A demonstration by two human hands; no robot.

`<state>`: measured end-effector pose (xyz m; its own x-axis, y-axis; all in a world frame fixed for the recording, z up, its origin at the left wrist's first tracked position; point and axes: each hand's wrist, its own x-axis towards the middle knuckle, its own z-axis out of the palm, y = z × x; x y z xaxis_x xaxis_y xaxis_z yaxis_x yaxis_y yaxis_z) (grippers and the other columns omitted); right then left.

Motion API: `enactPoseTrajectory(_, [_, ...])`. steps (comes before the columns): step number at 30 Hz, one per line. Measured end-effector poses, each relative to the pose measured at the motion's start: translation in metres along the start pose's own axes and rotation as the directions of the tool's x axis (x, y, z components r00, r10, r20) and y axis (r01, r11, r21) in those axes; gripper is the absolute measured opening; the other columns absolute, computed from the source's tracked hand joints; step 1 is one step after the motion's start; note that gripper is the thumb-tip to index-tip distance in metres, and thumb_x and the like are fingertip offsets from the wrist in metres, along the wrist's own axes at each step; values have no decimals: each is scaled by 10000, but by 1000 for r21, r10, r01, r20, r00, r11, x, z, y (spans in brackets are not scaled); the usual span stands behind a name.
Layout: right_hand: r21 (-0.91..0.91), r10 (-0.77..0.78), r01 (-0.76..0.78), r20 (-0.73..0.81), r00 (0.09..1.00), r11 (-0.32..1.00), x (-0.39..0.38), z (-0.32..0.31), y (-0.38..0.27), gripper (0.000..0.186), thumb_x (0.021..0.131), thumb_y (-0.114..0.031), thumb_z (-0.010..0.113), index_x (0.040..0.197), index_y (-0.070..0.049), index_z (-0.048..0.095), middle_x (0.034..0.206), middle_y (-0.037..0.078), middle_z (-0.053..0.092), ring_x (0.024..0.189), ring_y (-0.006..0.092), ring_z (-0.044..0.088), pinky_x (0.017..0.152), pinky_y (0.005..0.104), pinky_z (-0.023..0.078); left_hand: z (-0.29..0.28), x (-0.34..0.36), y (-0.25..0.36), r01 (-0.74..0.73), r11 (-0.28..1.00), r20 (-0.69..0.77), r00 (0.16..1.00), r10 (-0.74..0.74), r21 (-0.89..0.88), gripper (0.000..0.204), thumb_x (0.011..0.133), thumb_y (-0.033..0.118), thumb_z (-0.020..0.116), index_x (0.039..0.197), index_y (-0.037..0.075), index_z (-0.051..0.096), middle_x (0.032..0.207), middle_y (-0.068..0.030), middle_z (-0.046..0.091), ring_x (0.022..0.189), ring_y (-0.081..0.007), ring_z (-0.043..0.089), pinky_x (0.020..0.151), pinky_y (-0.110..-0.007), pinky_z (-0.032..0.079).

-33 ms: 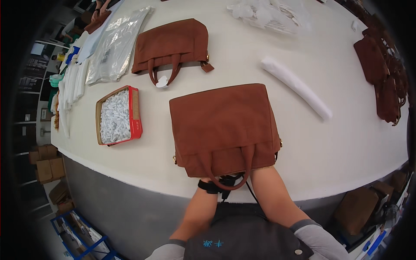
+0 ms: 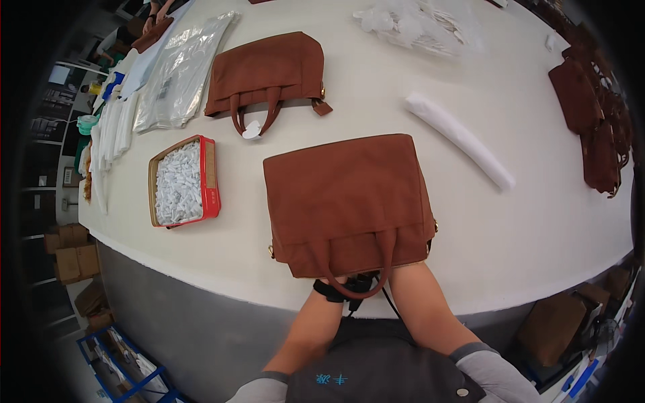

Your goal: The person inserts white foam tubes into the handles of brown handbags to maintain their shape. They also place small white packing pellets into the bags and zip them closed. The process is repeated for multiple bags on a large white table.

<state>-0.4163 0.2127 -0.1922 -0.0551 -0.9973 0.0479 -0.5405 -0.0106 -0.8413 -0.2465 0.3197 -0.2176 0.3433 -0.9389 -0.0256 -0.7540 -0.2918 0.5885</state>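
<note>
A brown leather handbag (image 2: 346, 185) lies in front of me, its looped handles hanging toward me and a zip along the near side. My left forearm (image 2: 309, 326) and right forearm (image 2: 426, 312) run under that near side, so the bag hides both hands and what they hold. A black strap or device with a cable (image 2: 332, 290) sits at my left wrist. Beyond, a second brown handbag (image 2: 265, 64) lies with a white tag on its handle. A red box of small white pieces (image 2: 210, 178) is to the left, and a long white roll (image 2: 460, 141) to the right.
Plastic sleeves (image 2: 168, 94) and white strips (image 2: 117, 127) are at left, crumpled plastic (image 2: 416, 30) at back, piled brown bags (image 2: 574, 97) at right. Another person's hands (image 2: 153, 20) are top left. Cardboard boxes (image 2: 70, 262) and a blue cart (image 2: 121, 356) stand below the table's edge.
</note>
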Motion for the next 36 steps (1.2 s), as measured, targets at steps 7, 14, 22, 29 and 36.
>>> enactPoseTrajectory(7, [27,1,-2,8,1000,1000,22,13,-2,609,1020,-334,585,1522,-48,394,1555,154,406,1420,280,418,1153,401,389,-26,128,-38,75,997,88,993,-73,-22,505,1076,311,424,1523,78,385,1559,-116,422,1410,-284,436,1177,-402,356])
enactPoseTrajectory(14, [-5,83,-83,-3,997,997,-19,1,9,603,1020,-334,586,1517,-47,404,1546,154,418,1414,279,426,1153,400,390,-33,73,-58,-4,998,114,993,-3,65,501,1074,306,434,1516,75,395,1552,-116,430,1404,-282,444,1171,-399,363])
enactPoseTrajectory(22, [-25,122,-122,-2,993,992,-24,-15,22,596,1020,-335,588,1511,-45,414,1536,153,432,1407,278,435,1152,399,391,-34,39,-62,-52,990,85,996,41,130,496,1070,300,445,1508,71,406,1545,-116,440,1397,-280,452,1164,-397,372])
enactPoseTrajectory(29, [-43,191,-191,-14,982,981,-50,-27,35,590,1019,-336,589,1505,-44,424,1527,152,443,1400,277,443,1151,398,391,-30,16,-51,-83,982,92,993,69,167,491,1068,295,455,1501,68,416,1538,-116,449,1391,-277,459,1157,-394,379])
enactPoseTrajectory(36, [-72,233,-234,-9,972,970,-66,-28,40,585,1019,-336,590,1500,-43,433,1518,151,455,1394,276,452,1150,397,392,-21,3,-43,-80,983,102,993,64,167,487,1065,290,465,1495,64,426,1531,-116,458,1385,-275,467,1151,-392,386])
